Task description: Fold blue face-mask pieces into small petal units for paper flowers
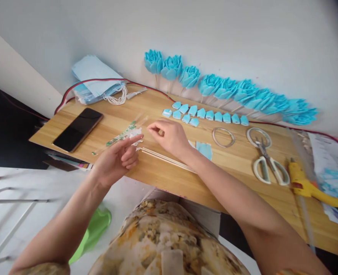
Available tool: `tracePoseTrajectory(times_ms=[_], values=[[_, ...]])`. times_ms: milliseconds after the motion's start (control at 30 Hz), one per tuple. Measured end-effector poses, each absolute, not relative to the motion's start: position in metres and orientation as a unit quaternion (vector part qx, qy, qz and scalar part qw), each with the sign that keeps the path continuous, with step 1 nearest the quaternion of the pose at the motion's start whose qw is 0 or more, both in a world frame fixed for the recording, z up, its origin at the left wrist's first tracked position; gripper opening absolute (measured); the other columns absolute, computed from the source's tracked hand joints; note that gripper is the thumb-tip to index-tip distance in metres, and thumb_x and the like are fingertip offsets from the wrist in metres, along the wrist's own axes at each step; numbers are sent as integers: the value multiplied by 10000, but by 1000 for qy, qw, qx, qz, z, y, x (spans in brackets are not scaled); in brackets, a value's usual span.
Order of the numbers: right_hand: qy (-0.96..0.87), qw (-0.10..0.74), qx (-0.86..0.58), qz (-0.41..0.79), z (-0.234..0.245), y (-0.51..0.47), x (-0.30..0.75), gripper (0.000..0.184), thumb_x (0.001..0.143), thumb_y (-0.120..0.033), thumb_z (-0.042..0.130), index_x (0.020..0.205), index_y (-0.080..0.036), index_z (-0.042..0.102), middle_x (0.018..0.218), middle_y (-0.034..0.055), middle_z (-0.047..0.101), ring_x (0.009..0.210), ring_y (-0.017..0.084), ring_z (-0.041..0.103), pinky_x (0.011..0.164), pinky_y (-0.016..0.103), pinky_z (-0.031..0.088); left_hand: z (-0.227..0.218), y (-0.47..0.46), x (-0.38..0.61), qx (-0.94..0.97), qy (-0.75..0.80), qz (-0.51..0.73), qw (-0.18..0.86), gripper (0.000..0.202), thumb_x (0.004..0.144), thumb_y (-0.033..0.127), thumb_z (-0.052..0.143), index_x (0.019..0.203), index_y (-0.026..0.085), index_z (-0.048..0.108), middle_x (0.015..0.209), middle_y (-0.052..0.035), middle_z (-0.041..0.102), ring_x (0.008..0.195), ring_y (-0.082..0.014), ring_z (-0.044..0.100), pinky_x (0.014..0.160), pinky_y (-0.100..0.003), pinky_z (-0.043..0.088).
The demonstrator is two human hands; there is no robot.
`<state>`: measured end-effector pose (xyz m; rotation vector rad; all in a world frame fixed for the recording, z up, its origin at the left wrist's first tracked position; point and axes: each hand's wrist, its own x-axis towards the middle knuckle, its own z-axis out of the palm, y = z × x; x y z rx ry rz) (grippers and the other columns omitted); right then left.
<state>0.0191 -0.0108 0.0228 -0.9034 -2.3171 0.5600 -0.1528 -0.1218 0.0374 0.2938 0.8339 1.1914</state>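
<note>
At the centre of the frame, the left hand (118, 157) pointed its forefinger outward, other fingers loosely curled; whether they gripped anything could not be told. The right hand (170, 136) brought thumb and forefinger close in a pinch, its contents, if any, too small to tell. Small white torn scraps (134, 132) lay beyond the left forefinger, and slender pale wooden sticks (163, 158) lay below the right hand. The step seemed to be fine fingertip work; the next move appeared to call for a light, precise pinch, clear of the sticks.
</note>
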Motion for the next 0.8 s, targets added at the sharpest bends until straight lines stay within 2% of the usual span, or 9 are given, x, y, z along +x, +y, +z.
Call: tracePoseTrajectory(times_ms=[100,200,300,500,667,800], values=[[-874,347,-289,180,25,-24,29,198,981,-212,540,963,-202,737,957,34,755,849,135,666,750,259,482,41,-121,-142,111,356,542,753,387,1030,185,348,1111,62,705,443,70,309,415,-94,221,402,-192,272],[-894,342,-259,130,22,-31,36,256,1013,-225,495,1027,-216,750,1004,52,765,936,155,680,787,276,505,44,-121,-134,91,336,544,763,421,1047,201,302,1060,61,699,439,70,303,417,-99,206,403,-200,267],[-901,331,-251,121,20,-32,41,286,1025,-243,471,1055,-214,754,1009,58,769,937,161,680,790,285,516,45,-121,-129,81,320,546,770,423,1054,220,300,1050,54,690,442,71,303,416,-99,211,405,-202,273],[-906,282,-253,189,26,-27,48,282,1016,-253,477,1075,-210,750,1083,75,747,1012,179,663,882,318,507,47,-121,-126,70,309,546,776,443,1057,241,278,1047,56,681,441,72,292,411,-104,216,403,-204,278],[-883,289,-238,282,30,-21,54,267,1016,-288,495,1016,-205,749,1023,61,736,947,158,660,836,298,497,46,-122,-125,77,303,542,780,441,1054,246,293,1055,53,690,443,74,269,416,-104,205,410,-204,274],[-858,277,-254,351,37,-19,56,329,1025,-350,484,926,-186,751,953,52,729,856,144,655,776,283,484,46,-122,-124,90,304,539,780,431,1045,253,324,1073,49,703,449,77,247,425,-104,196,410,-200,274]])
